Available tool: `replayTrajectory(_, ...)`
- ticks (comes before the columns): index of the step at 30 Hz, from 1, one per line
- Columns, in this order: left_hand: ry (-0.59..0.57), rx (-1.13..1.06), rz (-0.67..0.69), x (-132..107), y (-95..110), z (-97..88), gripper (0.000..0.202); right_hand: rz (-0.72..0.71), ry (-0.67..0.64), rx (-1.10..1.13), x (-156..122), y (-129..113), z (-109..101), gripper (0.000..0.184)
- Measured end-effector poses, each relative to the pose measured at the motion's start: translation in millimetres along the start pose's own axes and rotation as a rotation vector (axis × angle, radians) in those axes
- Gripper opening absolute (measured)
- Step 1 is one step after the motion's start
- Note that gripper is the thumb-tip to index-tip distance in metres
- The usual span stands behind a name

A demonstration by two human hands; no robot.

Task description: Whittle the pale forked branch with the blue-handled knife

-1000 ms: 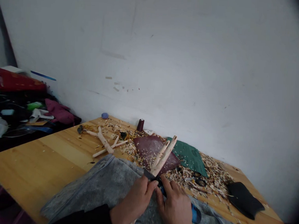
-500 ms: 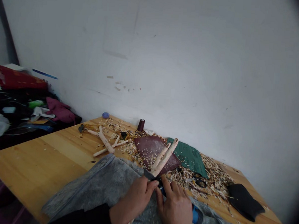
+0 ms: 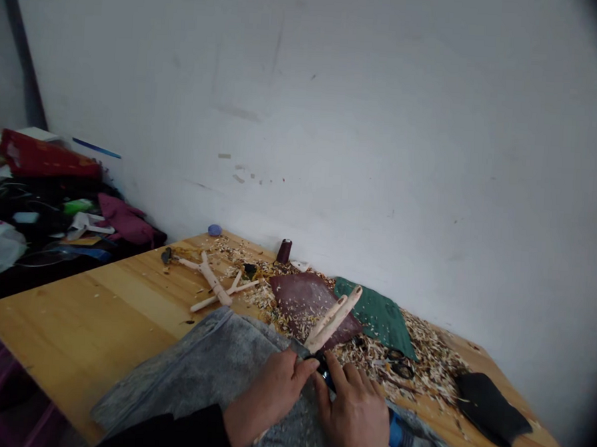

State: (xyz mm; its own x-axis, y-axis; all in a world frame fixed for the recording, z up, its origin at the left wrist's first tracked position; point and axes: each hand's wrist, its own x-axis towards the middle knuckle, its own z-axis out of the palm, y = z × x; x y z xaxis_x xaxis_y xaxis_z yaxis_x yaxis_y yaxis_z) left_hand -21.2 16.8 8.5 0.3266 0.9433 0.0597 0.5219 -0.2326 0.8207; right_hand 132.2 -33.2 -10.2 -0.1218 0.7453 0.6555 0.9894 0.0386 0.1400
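My left hand point(image 3: 276, 390) is closed around the lower part of a peeled, forked stick point(image 3: 327, 328), whose two prongs point up and away to the right. A knife point(image 3: 299, 348) with a dark blade and a blue-and-black handle is in my right hand point(image 3: 356, 410). Its blade lies across the stick just above my left fist. Both thumbs are close together by the blade. Under my hands a grey cloth point(image 3: 191, 364) covers the front of the table and my lap.
Peeled branches point(image 3: 215, 282) lie left on the wooden table point(image 3: 73, 318). Wood shavings point(image 3: 436, 351) surround maroon point(image 3: 295, 293) and green sheets point(image 3: 381, 314), scissors point(image 3: 400, 365) and a black pad point(image 3: 492, 407). A dark thread spool point(image 3: 284, 251) stands by the wall. Clutter fills the far left.
The stick's forked end has dipped slightly and shifted right. My hands keep their grips and have moved only a little. The whole view has shifted slightly.
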Motion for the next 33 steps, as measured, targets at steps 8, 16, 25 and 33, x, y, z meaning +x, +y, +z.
replayTrajectory(8,-0.026,-0.078,-0.027,3.8,4.7,-0.1,0.031,-0.002,0.034,0.017,1.7,0.9,-0.6,0.034)
replayTrajectory(16,-0.193,-0.278,-0.120,4.1,-3.2,6.6,0.023,0.374,-0.020,-0.103,6.6,54.0,-2.9,0.043)
replayTrajectory(25,-0.212,-0.394,-0.065,4.0,-6.3,7.1,0.033,0.560,-0.190,0.332,6.3,57.0,2.2,0.062)
replayTrajectory(33,-0.219,-0.577,-0.210,5.1,-8.3,9.6,0.049,0.414,-0.158,0.462,7.1,56.2,2.9,0.060)
